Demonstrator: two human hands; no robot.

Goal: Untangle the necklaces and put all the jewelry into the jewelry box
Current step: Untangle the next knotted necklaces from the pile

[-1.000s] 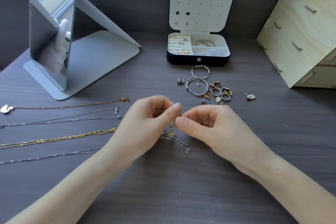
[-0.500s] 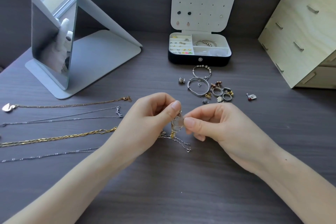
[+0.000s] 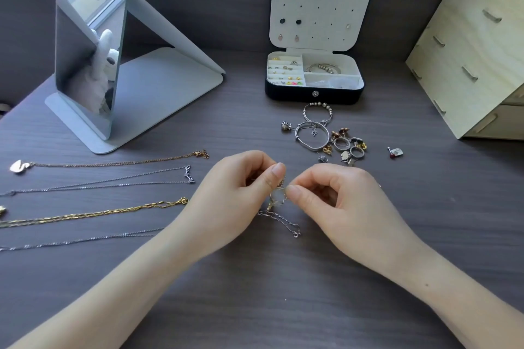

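Grey-brown wood grain of the counter (image 3: pixel 255 306) nearest, crossed by two bare forearms. Just beyond, left hand (image 3: pixel 235 195) and right hand (image 3: pixel 340 201) close together with fingers curled. Each grip pinching the tangled chain (image 3: pixel 277 200) between thumb and forefinger, its loose silver end lying on the counter below the fingertips.

To the left, four necklaces laid out straight and apart from one another:
- nearest, a thin silver chain (image 3: pixel 85 241)
- then a twisted gold chain (image 3: pixel 99 213)
- then a fine silver necklace (image 3: pixel 113 183) with a small branch-like pendant
- farthest, a rose-gold necklace (image 3: pixel 113 163) with a swan pendant at its left end

Beyond the hands and a little right, a loose heap on the counter: a silver bangle (image 3: pixel 300 141), a beaded bangle (image 3: pixel 317 106) behind it, rings (image 3: pixel 341 143) and small earrings just beside. A round charm (image 3: pixel 285 126) near the left of the heap, and a red-beaded earring (image 3: pixel 395 151) apart on the right.

Farther back, the black jewelry box (image 3: pixel 314 95), open, with white lid (image 3: pixel 320 8) upright and carrying a few studs. Small pieces and a bracelet already in its compartments. At far left a tilted standing mirror (image 3: pixel 90 51); at far right a pale wooden drawer unit (image 3: pixel 476 45).
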